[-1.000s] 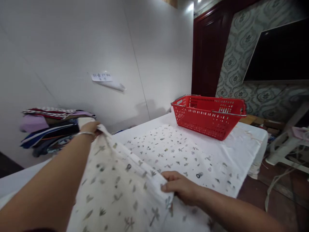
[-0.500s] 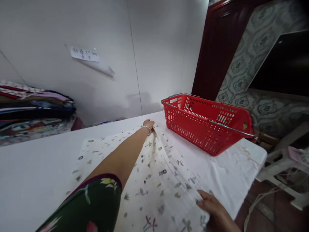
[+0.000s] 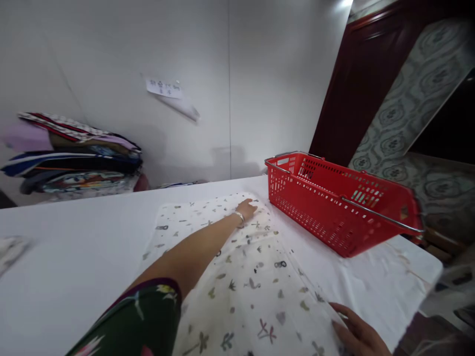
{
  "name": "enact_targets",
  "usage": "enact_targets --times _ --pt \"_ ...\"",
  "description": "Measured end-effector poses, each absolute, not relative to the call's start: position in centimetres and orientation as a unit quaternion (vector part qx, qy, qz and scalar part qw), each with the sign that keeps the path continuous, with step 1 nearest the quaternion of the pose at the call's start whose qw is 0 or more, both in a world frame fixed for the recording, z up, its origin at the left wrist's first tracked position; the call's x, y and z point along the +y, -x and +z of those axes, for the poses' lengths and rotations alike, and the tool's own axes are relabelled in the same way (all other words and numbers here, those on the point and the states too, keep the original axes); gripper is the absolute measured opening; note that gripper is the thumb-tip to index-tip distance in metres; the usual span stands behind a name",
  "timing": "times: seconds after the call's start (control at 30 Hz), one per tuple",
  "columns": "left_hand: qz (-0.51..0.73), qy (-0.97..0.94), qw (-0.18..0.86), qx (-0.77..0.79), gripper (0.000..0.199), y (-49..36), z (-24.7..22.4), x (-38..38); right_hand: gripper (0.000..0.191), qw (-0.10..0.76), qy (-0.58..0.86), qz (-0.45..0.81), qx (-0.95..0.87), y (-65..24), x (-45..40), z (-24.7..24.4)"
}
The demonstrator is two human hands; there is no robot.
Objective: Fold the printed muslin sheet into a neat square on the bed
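Note:
A white cloth (image 3: 241,282) printed with small plants and other motifs lies spread over the white table. My left hand (image 3: 247,210) rests on its far part, close to the far right corner, with the fingers stretched out over the fabric. A bracelet circles that wrist. At the near right edge, my right hand (image 3: 358,331) pinches the same cloth between thumb and fingers. Part of the right hand runs out of the bottom of the view.
A red plastic basket (image 3: 315,212) with metal handles stands right of the cloth. Folded fabrics (image 3: 81,158) are piled at the back left, against a grey wall. Another bit of pale cloth (image 3: 11,249) lies at the left. The white table (image 3: 92,247) ends at the right.
The lifted far right edge of the cloth now lies flatter. My left hand has let go of that edge and lies on top. The view has turned left.

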State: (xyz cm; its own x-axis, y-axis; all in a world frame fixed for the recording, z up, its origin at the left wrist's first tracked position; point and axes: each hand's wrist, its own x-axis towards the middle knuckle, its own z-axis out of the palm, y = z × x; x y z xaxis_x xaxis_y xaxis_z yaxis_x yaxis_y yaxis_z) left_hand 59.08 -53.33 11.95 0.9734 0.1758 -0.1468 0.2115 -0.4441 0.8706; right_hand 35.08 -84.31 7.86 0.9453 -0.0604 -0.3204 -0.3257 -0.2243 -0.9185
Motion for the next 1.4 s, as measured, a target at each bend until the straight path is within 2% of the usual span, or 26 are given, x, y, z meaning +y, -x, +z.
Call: enact_targets --times 0.2,0.47,0.6,0.8,0.9,1.0,1.13,1.27,1.4 --pt "-0.042 -0.883 0.465 0.049 0.032 -49.6 12.5 -46.0 0.058 0.560 0.817 0.070 0.122 -34.9 -84.9 7.0" --pt "0.019 -0.922 0.344 0.176 0.029 -33.9 12.9 -33.3 0.061 0.545 0.822 0.059 0.157 -34.0 -84.2 7.3" --pt "0.014 -0.901 0.374 0.217 0.029 -26.8 11.6 -30.6 0.063 0.520 0.832 0.051 0.185 -33.9 -83.7 8.7" --pt "-0.065 -0.842 0.490 0.218 0.036 -21.6 10.8 -32.9 0.058 0.430 0.887 -0.012 0.169 -33.8 -84.0 9.7" --pt "-0.074 -0.835 0.504 0.205 0.030 -20.8 10.8 -34.7 0.050 0.361 0.920 0.006 0.154 -33.8 -84.5 9.9" --pt "-0.093 -0.836 0.501 0.204 0.025 -19.5 10.8 -36.2 0.052 0.304 0.944 -0.024 0.125 -33.9 -84.8 9.9" --pt "-0.054 -0.885 0.442 0.132 0.020 -16.0 11.0 -38.1 0.057 0.248 0.960 -0.074 0.105 -34.4 -85.2 9.2" --pt "-0.036 -0.935 0.350 0.045 0.028 -12.0 11.3 -40.5 0.052 0.189 0.976 -0.062 0.093 -35.0 -85.8 8.1" --pt "-0.053 -0.960 0.269 -0.061 0.034 -10.4 10.5 -42.4 0.048 0.195 0.972 -0.058 0.118 -35.2 -85.7 8.1"
